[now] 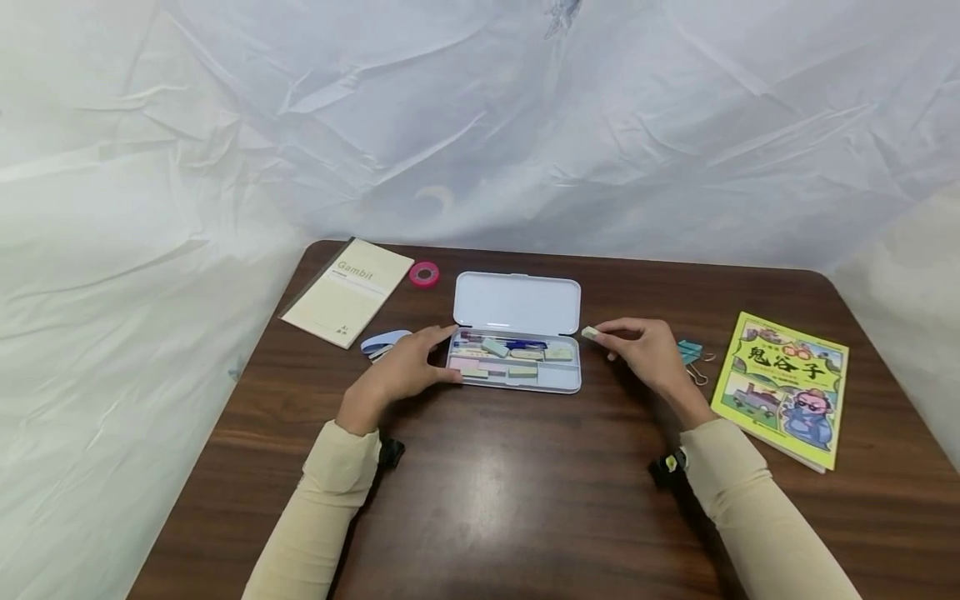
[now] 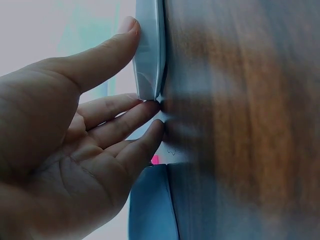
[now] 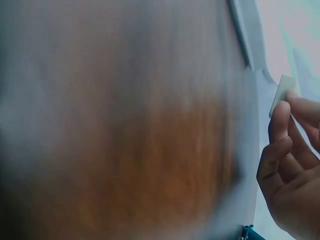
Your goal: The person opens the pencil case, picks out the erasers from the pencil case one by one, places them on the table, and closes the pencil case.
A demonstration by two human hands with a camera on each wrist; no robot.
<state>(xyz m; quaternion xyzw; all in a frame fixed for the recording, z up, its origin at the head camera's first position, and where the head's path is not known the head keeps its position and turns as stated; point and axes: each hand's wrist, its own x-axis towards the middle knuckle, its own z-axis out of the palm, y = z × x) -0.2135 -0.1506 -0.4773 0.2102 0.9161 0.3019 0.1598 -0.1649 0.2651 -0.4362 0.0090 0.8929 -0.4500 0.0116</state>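
A white pencil case (image 1: 517, 304) lies with its lid raised on the dark wooden table. Several small pale green eraser-like blocks (image 1: 558, 355) and a blue pen (image 1: 527, 344) are inside. My left hand (image 1: 401, 367) holds the case's left end, thumb at the front corner and fingers along the side. In the left wrist view the thumb touches the case's wall (image 2: 148, 50). Just right of the case, my right hand (image 1: 647, 354) pinches a small pale eraser (image 1: 590, 332) between thumb and fingers, also seen in the right wrist view as a flat block (image 3: 281, 95).
A cream notebook (image 1: 348, 292) and a pink ring-shaped roll (image 1: 424, 274) lie at the back left. Beside the left hand is a blue-and-white object (image 1: 385, 340), partly hidden. Teal binder clips (image 1: 689, 351) and a yellow book (image 1: 783, 387) lie on the right.
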